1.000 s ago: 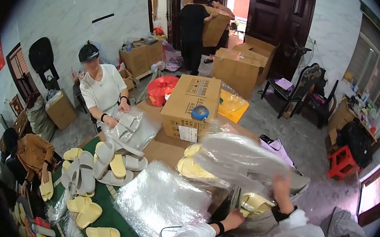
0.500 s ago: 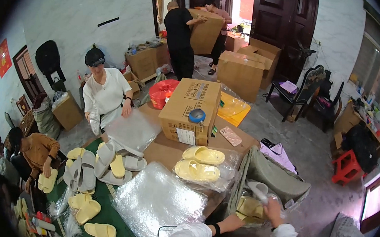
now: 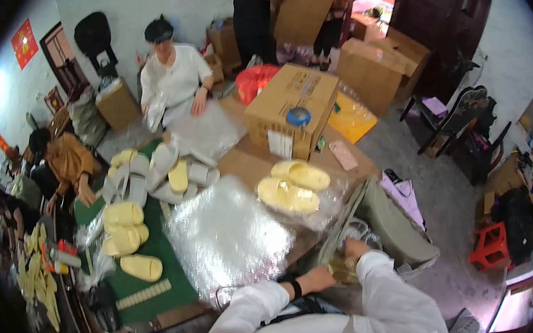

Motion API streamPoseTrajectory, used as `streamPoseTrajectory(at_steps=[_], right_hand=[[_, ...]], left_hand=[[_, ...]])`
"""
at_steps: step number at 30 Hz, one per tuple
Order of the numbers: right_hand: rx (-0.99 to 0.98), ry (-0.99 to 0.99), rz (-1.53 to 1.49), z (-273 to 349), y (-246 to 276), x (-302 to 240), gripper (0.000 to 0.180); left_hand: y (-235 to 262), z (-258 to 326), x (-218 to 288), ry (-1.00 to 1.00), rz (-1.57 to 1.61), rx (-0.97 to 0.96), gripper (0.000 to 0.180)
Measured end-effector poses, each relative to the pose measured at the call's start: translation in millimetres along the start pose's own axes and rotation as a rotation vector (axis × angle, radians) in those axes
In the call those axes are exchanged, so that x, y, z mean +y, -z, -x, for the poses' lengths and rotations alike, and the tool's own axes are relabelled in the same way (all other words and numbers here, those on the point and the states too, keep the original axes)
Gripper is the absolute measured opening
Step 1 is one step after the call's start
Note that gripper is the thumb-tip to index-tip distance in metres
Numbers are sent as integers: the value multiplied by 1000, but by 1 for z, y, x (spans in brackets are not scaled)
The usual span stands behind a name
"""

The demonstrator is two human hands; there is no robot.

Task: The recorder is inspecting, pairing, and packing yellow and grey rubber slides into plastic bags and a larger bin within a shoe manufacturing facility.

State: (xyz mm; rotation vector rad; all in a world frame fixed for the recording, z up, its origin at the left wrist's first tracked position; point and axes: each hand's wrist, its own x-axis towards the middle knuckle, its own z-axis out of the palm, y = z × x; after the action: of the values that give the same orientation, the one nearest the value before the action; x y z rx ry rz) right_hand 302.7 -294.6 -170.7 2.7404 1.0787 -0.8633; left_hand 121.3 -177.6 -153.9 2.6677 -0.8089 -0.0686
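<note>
Both hands reach into the grey sack [image 3: 395,227] beside the bench [image 3: 247,165]: the right hand [image 3: 354,247] and left hand [image 3: 328,276] close on a bagged yellow slipper [image 3: 341,268]. Just left, two yellow slippers [image 3: 293,185] lie in clear plastic, a brown carton [image 3: 291,108] behind them.
</note>
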Motion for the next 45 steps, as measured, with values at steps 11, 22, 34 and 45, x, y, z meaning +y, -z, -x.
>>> streamPoseTrajectory(at_steps=[11, 22, 34, 45], right_hand=[[743, 290, -42, -26, 139, -170, 62], [774, 333, 278, -94, 116, -147, 13], [1260, 73, -1028, 89, 130, 23, 26], [833, -130, -470, 136, -12, 69, 43]], left_hand=[[1, 14, 2, 137, 3, -20, 23], [-7, 17, 5, 130, 85, 184, 19], [3, 13, 13, 54, -87, 84, 9], [14, -3, 11, 97, -82, 87, 10]])
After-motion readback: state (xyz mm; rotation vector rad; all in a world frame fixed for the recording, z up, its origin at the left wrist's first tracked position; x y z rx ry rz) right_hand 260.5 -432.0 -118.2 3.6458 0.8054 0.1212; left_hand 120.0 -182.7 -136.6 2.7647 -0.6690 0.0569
